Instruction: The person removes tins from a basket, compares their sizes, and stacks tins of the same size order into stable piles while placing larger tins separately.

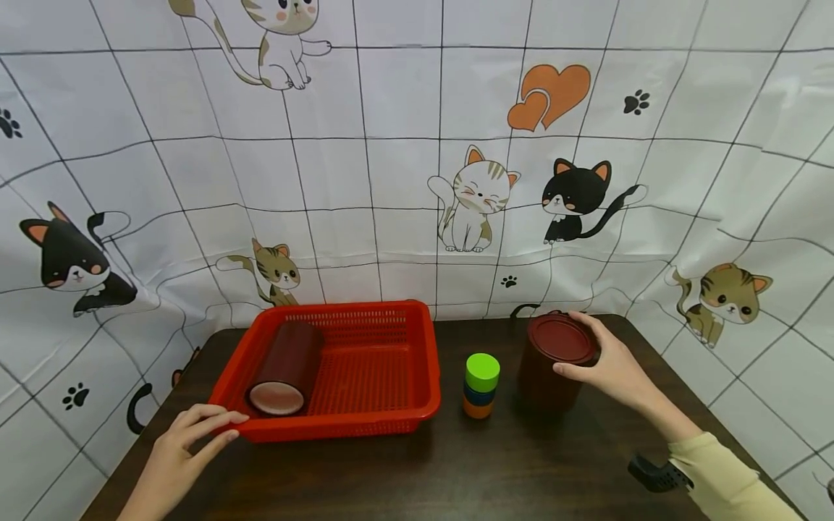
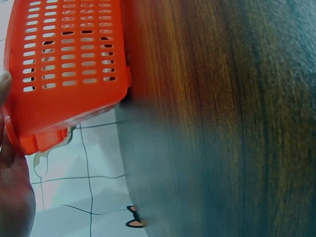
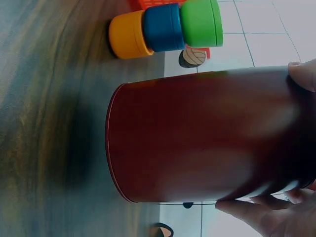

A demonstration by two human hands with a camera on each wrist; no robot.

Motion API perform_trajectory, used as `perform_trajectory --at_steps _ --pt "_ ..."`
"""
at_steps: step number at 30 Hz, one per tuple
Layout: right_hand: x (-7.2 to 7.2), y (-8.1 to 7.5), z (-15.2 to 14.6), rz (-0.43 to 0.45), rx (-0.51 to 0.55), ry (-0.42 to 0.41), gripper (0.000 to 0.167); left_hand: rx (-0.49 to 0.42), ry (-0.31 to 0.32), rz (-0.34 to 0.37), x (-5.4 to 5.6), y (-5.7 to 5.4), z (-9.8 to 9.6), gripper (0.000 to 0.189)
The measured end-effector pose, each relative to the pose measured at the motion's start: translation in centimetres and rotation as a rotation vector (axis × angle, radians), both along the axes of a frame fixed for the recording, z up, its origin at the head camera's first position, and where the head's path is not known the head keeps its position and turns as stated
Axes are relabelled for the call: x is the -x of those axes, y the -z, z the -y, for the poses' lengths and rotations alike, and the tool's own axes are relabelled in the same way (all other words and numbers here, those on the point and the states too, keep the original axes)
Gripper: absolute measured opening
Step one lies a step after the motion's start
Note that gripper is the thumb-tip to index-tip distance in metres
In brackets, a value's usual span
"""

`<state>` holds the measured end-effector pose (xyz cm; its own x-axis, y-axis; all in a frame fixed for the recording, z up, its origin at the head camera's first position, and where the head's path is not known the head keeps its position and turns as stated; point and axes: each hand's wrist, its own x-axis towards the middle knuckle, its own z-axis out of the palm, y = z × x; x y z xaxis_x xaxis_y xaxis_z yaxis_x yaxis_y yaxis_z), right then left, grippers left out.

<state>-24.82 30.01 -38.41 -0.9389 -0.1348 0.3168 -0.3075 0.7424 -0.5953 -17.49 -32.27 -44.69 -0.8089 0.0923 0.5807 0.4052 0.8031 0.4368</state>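
Observation:
My right hand (image 1: 612, 365) grips a dark red cylindrical canister (image 1: 550, 387) near its lid, thumb and fingers on opposite sides. In the right wrist view the canister's smooth wall (image 3: 197, 138) fills the middle; whether its base touches the table cannot be told. At the near left corner of a red plastic basket (image 1: 371, 369), my left hand (image 1: 182, 449) pinches the rim. A second dark red cylinder (image 1: 289, 354) lies on its side in the basket's left part, its pale end facing me. Between basket and canister stands a stack of green, blue and orange cups (image 1: 482, 373).
Everything stands on a dark wooden table (image 1: 391, 485). A white grid-lined sheet (image 1: 404, 174) with cartoon cats hangs behind the table and along both sides. On my right wrist is a black band (image 1: 658, 474).

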Motion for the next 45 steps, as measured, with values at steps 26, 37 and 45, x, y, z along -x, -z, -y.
perform_trajectory --at_steps 26,37,45 --pt "-0.3 0.8 0.3 0.005 0.066 -0.162 0.089 0.021 -0.002 0.012 0.2 0.0 0.2 0.034" --pt "-0.3 1.0 -0.3 0.035 0.094 -0.244 0.088 0.006 0.010 -0.001 0.2 -0.1 0.1 0.035" --pt "0.5 1.6 -1.0 0.052 0.111 -0.293 0.089 0.008 0.008 -0.006 0.2 -0.1 0.1 0.035"
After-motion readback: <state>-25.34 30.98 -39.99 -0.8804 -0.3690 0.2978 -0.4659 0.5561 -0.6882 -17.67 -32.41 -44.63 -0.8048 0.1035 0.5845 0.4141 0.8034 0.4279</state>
